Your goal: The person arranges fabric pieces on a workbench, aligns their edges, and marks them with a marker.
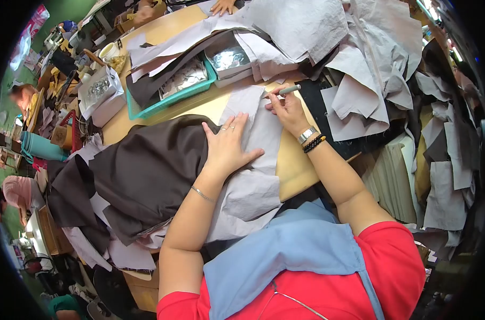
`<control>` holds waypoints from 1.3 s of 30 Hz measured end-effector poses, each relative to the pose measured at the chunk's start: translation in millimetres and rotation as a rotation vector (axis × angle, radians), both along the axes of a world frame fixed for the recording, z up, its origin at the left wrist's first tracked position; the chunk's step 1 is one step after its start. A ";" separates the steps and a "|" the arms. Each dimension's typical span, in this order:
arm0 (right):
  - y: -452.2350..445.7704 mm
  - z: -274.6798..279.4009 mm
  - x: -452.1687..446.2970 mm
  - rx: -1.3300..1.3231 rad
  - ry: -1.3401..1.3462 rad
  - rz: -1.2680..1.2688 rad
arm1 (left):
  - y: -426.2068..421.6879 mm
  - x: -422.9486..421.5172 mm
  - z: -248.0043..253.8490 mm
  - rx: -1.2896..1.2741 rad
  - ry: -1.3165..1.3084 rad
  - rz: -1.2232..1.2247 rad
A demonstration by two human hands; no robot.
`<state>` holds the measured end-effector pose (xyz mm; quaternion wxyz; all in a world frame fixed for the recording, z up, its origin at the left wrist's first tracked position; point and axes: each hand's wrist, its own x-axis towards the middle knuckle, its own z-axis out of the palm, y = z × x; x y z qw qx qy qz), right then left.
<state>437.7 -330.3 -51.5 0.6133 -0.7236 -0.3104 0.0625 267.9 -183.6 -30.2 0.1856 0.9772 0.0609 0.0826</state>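
My left hand (229, 144) lies flat with spread fingers on a pale grey cloth piece (261, 133), which rests on the yellow table (301, 165). Pinched in the fingers of my right hand (288, 109) is a light-coloured pen (290, 89), its tip close to the upper right edge of the same cloth. Dark brown fabric (151, 165) is heaped just left of my left hand and partly touches it. Under the fingers of my right hand, the cloth edge is partly hidden.
A teal basket (173, 98) with light pieces and a white box (229, 58) stand beyond my hands. Pale cloth stacks (360, 69) cover the right. Another person's hand (222, 6) is at the far edge. A teal tumbler (44, 145) stands left.
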 end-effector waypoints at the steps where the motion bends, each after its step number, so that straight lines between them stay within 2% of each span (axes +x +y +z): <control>1: 1.2 0.5 1.1 0.006 0.008 0.001 | 0.0 0.3 -0.1 0.003 -0.004 0.001; 11: 1.1 5.0 1.6 -0.056 -0.033 0.002 | 0.1 0.3 4.0 -0.024 0.027 -0.001; 24: 0.8 -4.6 4.1 0.016 0.003 -0.007 | 1.5 0.1 -2.7 -0.006 -0.005 -0.005; 27: 0.6 -2.1 2.3 0.026 -0.068 0.008 | -0.3 2.0 -3.0 -0.003 -0.008 -0.024; 29: 0.8 -10.9 7.0 -0.019 -0.024 -0.038 | 0.1 1.5 0.9 0.000 0.006 -0.007; 31: 2.0 -7.2 2.3 0.122 0.081 0.016 | 1.0 0.8 2.1 -0.032 0.035 0.003; 34: -1.8 -16.2 10.1 -0.017 -0.009 0.009 | 2.5 0.6 -6.8 -0.004 0.007 -0.006; 39: 2.2 -10.2 10.1 -0.048 0.031 -0.022 | 4.1 -0.4 -10.8 -0.009 0.006 -0.020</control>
